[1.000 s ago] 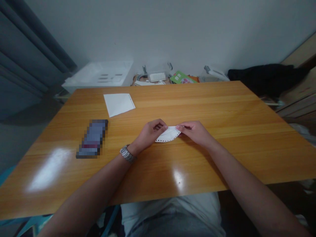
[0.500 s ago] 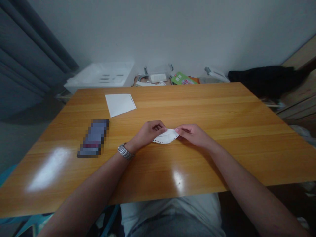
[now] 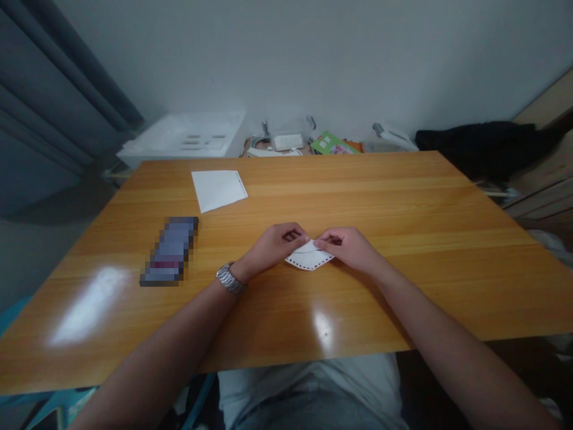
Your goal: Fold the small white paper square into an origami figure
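Note:
A small folded piece of white paper (image 3: 310,259), with a row of punched holes along its lower edge, is held just over the table in front of me. My left hand (image 3: 283,243) pinches its upper left part between thumb and fingers. On the other side, my right hand (image 3: 344,246) pinches the upper right part, its fingertips close to those of the left. Part of the paper is hidden behind the fingers. A metal-band watch sits on my left wrist.
A flat white sheet (image 3: 218,190) with punched holes lies at the back left of the wooden table (image 3: 385,197). Nearer, on the left, is a pixelated phone-like dark slab (image 3: 170,251). Behind the table stand a white plastic tray (image 3: 179,134) and a green packet (image 3: 333,143).
Both hands have drawn closer together along the paper's upper edge. The paper has tilted and shifted slightly toward me, and its lower edge now comes to more of a point.

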`<state>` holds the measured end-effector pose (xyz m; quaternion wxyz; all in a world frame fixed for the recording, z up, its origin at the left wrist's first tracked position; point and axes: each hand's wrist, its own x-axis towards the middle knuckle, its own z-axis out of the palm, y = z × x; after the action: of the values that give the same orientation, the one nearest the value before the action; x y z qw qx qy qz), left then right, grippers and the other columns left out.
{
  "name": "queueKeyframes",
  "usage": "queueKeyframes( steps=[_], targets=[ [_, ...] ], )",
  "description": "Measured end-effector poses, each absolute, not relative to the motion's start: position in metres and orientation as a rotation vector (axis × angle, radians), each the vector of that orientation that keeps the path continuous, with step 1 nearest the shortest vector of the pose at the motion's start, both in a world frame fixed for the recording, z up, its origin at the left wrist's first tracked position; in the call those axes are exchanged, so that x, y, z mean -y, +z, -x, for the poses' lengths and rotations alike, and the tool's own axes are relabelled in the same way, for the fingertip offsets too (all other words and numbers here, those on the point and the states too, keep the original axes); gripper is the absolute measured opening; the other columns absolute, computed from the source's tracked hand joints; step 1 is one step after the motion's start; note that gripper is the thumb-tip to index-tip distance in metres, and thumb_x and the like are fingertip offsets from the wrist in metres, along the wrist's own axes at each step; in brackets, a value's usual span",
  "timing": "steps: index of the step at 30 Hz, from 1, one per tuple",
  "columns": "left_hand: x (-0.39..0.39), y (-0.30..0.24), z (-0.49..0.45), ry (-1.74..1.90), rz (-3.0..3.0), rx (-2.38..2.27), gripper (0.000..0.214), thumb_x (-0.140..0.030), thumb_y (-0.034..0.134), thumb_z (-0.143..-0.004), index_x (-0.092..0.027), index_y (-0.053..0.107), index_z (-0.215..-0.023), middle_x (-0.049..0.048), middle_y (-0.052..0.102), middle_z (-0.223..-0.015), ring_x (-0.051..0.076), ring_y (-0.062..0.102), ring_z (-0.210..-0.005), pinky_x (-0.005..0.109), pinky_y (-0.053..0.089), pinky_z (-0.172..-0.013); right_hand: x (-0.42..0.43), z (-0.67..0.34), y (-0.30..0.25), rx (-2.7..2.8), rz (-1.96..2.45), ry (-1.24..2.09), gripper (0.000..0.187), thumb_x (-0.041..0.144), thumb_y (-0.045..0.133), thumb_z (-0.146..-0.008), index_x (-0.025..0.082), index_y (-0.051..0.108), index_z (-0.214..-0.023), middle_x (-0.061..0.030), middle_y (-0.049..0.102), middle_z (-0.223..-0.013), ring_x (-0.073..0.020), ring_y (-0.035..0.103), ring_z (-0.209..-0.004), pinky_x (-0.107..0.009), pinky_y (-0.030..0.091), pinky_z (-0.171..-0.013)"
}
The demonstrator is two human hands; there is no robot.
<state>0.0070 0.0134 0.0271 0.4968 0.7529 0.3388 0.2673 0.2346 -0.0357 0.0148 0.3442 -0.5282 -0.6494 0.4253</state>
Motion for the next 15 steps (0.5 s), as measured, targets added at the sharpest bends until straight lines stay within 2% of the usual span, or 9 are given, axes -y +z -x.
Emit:
queueKeyframes(
  steps=[4, 9, 12, 15],
  targets=[
    [-0.0123, 0.0327, -0.0048, 0.609, -1.758, -0.715, 0.038, -0.047, 0.069, -0.09, -0.015, 0.067, -0.111, 0.0089, 0.073, -0.103, 0.018, 0.068, -0.091, 0.028, 0.055, -0.078, 0.0315, -0.2404, 0.0114, 1.618, 1.398, 1.071, 0.029, 0.046, 0.07, -0.086, 0.017, 0.075, -0.082, -0.0063, 0.076, -0.079, -0.0196, 0.066, -0.069, -0.031, 0.049, -0.065],
    [-0.0116, 0.0324, -0.0034, 0.618, -1.801, -0.721, 0.037, -0.033, 0.069, -0.088, -0.017, 0.062, -0.121, 0.0108, 0.069, -0.121, 0.021, 0.067, -0.108, 0.034, 0.056, -0.091, 0.0282, -0.2452, 0.0103, 1.532, 1.406, 1.036, 0.029, 0.046, 0.071, -0.085, 0.018, 0.074, -0.082, -0.0055, 0.075, -0.079, -0.0191, 0.065, -0.07, -0.032, 0.049, -0.067],
    [-0.0131, 0.0294, -0.005, 0.694, -1.831, -0.753, 0.03, -0.027, 0.063, -0.09, -0.017, 0.064, -0.118, 0.0094, 0.069, -0.12, 0.02, 0.066, -0.109, 0.034, 0.054, -0.095, 0.028, -0.2455, 0.0105, 1.487, 1.402, 1.056, 0.03, 0.047, 0.072, -0.084, 0.018, 0.074, -0.083, -0.0049, 0.074, -0.081, -0.0185, 0.064, -0.071, -0.031, 0.048, -0.068],
    [-0.0165, 0.0257, -0.0069, 0.828, -1.774, -0.817, 0.022, -0.029, 0.061, -0.092, -0.015, 0.065, -0.108, 0.0087, 0.071, -0.109, 0.018, 0.068, -0.101, 0.032, 0.054, -0.092, 0.0288, -0.2444, 0.0108, 1.507, 1.378, 1.105, 0.029, 0.047, 0.071, -0.084, 0.018, 0.073, -0.086, -0.0048, 0.074, -0.084, -0.0181, 0.064, -0.073, -0.031, 0.048, -0.069]
  ],
)
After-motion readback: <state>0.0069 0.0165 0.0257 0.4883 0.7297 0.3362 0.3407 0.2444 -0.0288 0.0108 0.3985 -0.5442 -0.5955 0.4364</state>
